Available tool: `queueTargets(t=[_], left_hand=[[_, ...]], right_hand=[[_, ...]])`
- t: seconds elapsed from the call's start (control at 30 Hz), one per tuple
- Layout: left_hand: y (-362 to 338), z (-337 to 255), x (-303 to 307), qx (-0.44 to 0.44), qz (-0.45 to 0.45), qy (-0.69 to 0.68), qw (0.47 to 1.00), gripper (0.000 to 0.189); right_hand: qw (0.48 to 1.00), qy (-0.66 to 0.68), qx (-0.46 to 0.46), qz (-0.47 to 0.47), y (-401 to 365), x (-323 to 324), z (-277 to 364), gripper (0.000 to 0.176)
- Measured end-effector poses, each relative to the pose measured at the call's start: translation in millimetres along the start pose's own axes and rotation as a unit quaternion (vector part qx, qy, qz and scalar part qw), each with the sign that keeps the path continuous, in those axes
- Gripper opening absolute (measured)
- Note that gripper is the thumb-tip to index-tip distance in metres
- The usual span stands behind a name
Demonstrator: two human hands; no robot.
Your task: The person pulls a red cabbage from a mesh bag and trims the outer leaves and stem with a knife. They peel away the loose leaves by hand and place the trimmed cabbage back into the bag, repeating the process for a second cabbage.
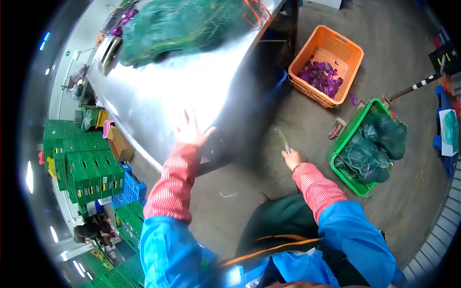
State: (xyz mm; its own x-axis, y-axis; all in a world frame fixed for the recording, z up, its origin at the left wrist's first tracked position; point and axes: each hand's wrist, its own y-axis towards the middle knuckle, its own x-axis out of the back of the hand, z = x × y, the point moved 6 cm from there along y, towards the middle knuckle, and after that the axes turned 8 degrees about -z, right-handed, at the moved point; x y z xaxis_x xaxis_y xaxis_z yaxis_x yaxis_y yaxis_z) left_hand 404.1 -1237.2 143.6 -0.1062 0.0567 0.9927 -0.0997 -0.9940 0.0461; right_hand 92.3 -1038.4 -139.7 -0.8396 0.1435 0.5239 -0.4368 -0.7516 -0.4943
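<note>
My left hand [189, 132] has its fingers spread and holds nothing; it is over the near edge of a shiny metal table [168, 91]. Wrapped in the fingers of my right hand [291, 160] is a slim knife [283, 139], its narrow, slightly curved blade pointing away from me above the floor. At the far end of the table lies a large green mesh bag [177, 33], with a loose red cord [257, 12] at its right end.
An orange crate [307, 92] with purple cabbage leaves [321, 78] stands on the floor beyond my right hand. Nearer on the right, a green crate [344, 138] holds netted bags of heads [367, 153]. Stacked green crates [91, 175] and a cardboard box [120, 144] are on the left.
</note>
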Motion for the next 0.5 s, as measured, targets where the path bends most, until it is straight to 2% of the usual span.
queueTargets(t=[0.03,0.1,0.13,0.17,0.27,0.37,0.4,0.47,0.5], left_hand=[[3.2,-6.2,-1.9,0.002,-0.04,0.06,0.997,0.101],[3.5,-6.0,-1.4,-0.023,-0.073,0.026,0.997,0.097],[3.2,-10.5,-1.4,-0.041,-0.082,0.003,0.996,0.098],[3.2,-13.5,0.2,-0.054,-0.092,-0.02,0.994,0.099],[11.9,-20.6,3.4,-0.075,-0.067,-0.058,0.993,0.095],[16.3,-21.7,-1.2,-0.054,-0.039,-0.044,0.997,0.094],[17.2,-19.3,-3.3,-0.054,-0.039,-0.049,0.997,0.095],[14.5,-11.8,-7.2,-0.04,-0.037,-0.051,0.997,0.099],[14.7,-10.4,-7.8,-0.029,-0.034,-0.046,0.998,0.103]], right_hand=[[1.0,0.01,-0.007,0.021,33.2,-18.4,1.2,0.041],[0.991,0.075,-0.08,0.075,100.7,-74.5,-19.0,0.043],[0.99,0.102,-0.069,0.062,136.1,-107.8,-33.3,0.031],[0.985,0.145,-0.076,0.062,161.0,-128.4,-26.9,0.026],[0.964,0.241,-0.098,0.048,235.1,-187.4,-1.0,0.022],[0.989,0.136,-0.017,-0.057,307.4,-241.3,4.3,0.029],[0.971,0.186,0.08,-0.127,317.1,-232.3,30.3,0.032],[0.952,0.229,0.126,-0.16,335.6,-243.8,44.9,0.038],[0.964,0.221,0.078,-0.127,353.4,-263.3,32.9,0.041]])
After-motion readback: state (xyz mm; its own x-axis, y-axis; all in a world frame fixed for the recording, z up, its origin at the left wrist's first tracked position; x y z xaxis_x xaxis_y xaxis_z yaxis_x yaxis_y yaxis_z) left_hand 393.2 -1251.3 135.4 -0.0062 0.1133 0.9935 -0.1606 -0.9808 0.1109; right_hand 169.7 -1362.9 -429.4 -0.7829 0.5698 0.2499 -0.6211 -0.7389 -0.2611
